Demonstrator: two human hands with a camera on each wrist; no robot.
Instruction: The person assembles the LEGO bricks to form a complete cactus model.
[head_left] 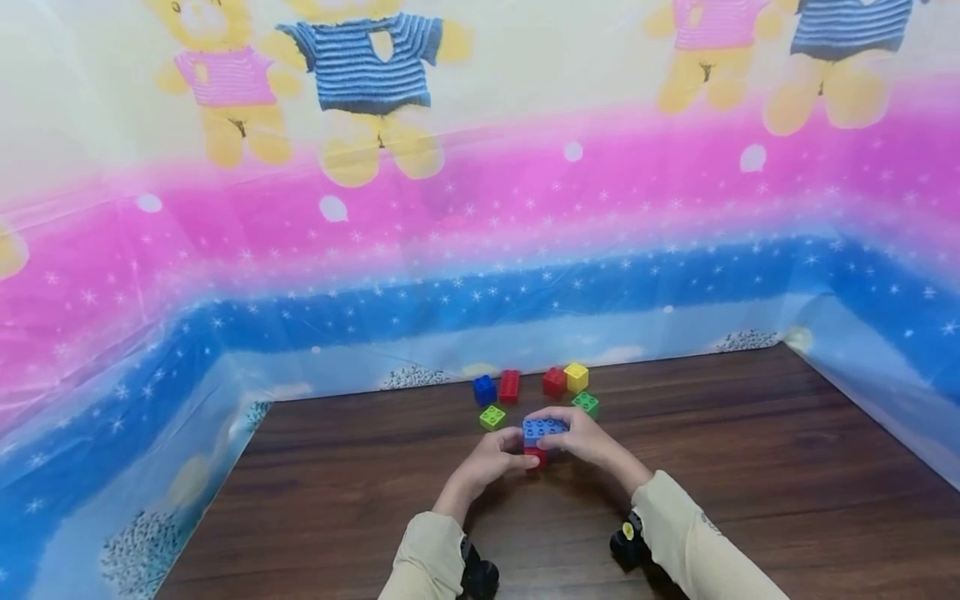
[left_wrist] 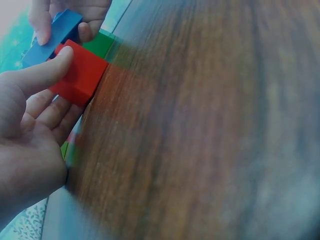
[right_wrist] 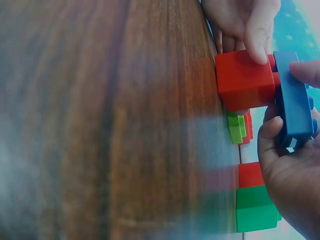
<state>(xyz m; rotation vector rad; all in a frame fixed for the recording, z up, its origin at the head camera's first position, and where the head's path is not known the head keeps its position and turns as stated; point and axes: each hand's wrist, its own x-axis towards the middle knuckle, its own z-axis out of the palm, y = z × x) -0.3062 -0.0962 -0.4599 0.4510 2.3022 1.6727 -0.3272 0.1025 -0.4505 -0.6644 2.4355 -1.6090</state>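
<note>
Your left hand (head_left: 486, 460) is pinching a red block (right_wrist: 242, 82) between thumb and curled fingers, and your right hand (head_left: 587, 437) grips a pale blue brick (head_left: 542, 429) by its sides, directly on the 12 o'clock side of that red block's studs. The two pieces meet at a slight tilt (a stud or two shows in the gap between them, so the brick isn't fully seated), and you can't tell from these views whether the red block touches the bench (head_left: 345, 500). Taking the pale blue brick as the middle of the clock in the head view, you have a lime green block (head_left: 492, 417) between 9 and 10 o'clock, near your left fingers, a dark blue block (head_left: 484, 390) at 10, and a long red block (head_left: 509, 386) near 11, just beside the dark blue one. A square red block (head_left: 554, 382) sits just past 12, with a yellow block (head_left: 577, 377) right beside it at 1 o'clock and a green block (head_left: 585, 406) at 2, close to your right hand. Your cream sleeves (head_left: 697, 533) come in from about 5 and 7 o'clock, and a printed cloth (head_left: 480, 292) hangs behind everything at 12.
</note>
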